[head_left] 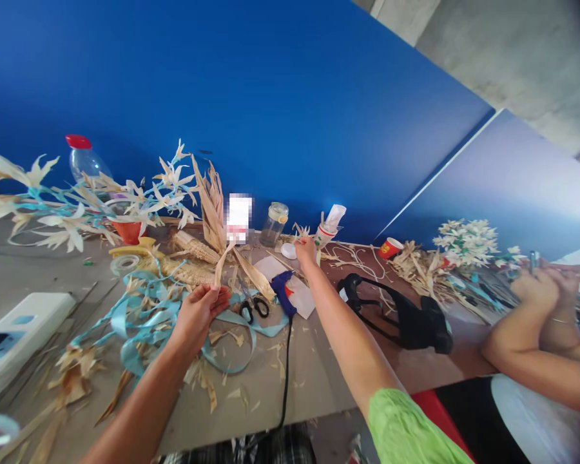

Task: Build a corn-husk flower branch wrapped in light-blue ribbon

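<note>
My left hand (205, 306) is closed around the lower end of a pale corn husk strip (221, 265), which points up from the fingers. Just right of it lie black-handled scissors (254, 307) and a blue glue gun (283, 293) partly over a white sheet (303, 298). My right hand (306, 251) reaches far across the table, its fingers closed beside a small white round lid (289, 251). Whatever those fingers hold is too small to make out. A little husk flower (300, 231) shows just behind them, near a paper cup (325, 236) with a plastic bag in it.
Light blue ribbon (130, 322) and corn cobs (196, 247) lie left, under husk flower branches (72, 225). A power strip (31, 335) sits at far left. Right are a black strapped object (406, 316) and another person's hands (536, 287). A blue partition (270, 116) stands behind.
</note>
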Demonstrator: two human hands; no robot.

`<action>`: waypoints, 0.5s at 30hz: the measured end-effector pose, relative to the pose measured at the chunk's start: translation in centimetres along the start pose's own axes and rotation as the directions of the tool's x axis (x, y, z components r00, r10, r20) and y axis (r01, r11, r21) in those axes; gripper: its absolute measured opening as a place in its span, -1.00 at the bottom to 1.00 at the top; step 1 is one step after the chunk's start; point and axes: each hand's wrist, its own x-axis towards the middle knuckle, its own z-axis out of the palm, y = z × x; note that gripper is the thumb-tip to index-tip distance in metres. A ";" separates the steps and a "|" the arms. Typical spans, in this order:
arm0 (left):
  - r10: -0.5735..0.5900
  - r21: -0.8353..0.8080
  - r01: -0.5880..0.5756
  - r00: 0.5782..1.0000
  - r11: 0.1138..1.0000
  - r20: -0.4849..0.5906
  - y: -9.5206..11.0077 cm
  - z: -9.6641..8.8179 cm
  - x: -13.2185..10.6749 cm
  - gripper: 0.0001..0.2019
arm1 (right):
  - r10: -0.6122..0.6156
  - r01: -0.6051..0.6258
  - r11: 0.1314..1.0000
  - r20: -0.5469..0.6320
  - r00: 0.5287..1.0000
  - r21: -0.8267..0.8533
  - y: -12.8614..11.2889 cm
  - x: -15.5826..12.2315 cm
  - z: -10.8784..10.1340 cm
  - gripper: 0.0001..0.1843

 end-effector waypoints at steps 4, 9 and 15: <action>0.029 0.040 -0.030 0.999 0.999 0.017 -0.3 -0.1 0.2 -0.78 | 0.052 -0.051 0.992 -0.005 0.999 0.112 -2.7 -4.2 -1.8 -0.63; 0.079 0.017 -0.080 0.996 0.997 0.047 -0.3 -0.1 0.0 -0.73 | -0.265 0.146 0.925 0.320 0.909 0.350 -5.5 -12.4 -2.7 -0.76; 0.076 0.024 -0.078 0.996 0.997 0.052 0.1 0.2 -0.4 -0.70 | -0.227 0.212 0.974 0.362 0.904 0.081 -6.6 -16.3 -3.2 -0.82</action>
